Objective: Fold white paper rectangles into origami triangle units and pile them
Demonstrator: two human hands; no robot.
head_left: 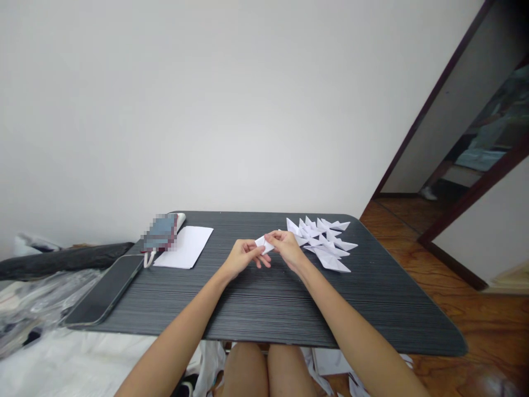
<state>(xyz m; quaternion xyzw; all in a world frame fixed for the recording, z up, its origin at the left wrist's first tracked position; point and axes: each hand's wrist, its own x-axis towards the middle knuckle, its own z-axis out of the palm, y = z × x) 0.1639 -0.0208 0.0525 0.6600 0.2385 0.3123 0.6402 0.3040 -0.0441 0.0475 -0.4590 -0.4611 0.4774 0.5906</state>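
Note:
Between my two hands, just above the dark table, is a small folded piece of white paper [265, 243]. My left hand [247, 257] pinches its left and lower side, with the other fingers spread loosely beneath. The fingers of my right hand [285, 246] grip its upper right edge. Part of the paper is hidden behind the fingertips. Right of my right hand lies a cluster of several folded white paper boats [328, 242] with pointed ends.
A stack of white paper sheets [190, 248] lies at the table's left, partly under a blurred device [159, 234] with a white cable [149, 259]. A dark phone [105, 289] rests along the left edge. The black table [268, 309] meets a white wall.

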